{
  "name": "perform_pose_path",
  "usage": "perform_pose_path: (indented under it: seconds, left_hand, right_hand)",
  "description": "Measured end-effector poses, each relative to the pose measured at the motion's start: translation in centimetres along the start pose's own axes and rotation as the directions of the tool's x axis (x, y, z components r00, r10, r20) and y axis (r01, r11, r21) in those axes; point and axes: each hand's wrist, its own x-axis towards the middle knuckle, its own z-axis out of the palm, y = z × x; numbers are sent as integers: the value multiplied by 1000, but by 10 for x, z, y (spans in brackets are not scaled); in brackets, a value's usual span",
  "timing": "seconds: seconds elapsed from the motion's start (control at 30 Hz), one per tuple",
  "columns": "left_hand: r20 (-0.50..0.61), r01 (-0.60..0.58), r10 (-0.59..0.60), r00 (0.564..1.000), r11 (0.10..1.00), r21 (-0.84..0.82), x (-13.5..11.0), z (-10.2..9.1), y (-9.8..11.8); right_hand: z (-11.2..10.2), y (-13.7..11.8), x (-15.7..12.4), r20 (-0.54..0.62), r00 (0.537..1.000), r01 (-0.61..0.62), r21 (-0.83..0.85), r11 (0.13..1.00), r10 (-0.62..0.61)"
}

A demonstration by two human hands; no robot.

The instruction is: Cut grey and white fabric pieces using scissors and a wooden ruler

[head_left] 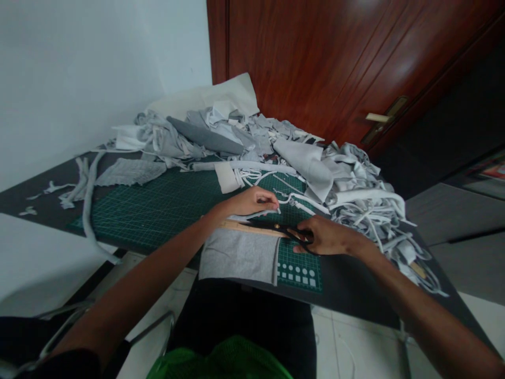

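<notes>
The right hand (325,235) grips black scissors (272,229) beside a wooden ruler (248,227), which lies on grey fabric (236,255) at the near edge of a green cutting mat (158,210). The left hand (248,202) curls over the ruler's far side, steadying it; whether it pinches the fabric cannot be told.
</notes>
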Motion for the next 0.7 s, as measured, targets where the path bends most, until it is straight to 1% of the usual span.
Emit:
perform_pose_path:
  seconds: [0.1,0.27,0.53,0.7]
  left_hand:
    - [-12,-15,15,1000,999,-32,-2,1,-2]
    - [-32,-24,22,999,997,-67,-3,3,-1]
    - [-25,-23,21,999,996,-82,-2,3,0]
    - [0,-47,47,999,997,-64,-1,3,2]
  right_hand:
    - [1,2,0,21,1000,5,17,1000,-5]
    - [0,-7,7,25,1000,-2,16,1000,1]
    - [2,-17,24,5,998,68,-12,998,-67]
    - [2,-21,27,22,998,59,13,998,-59]
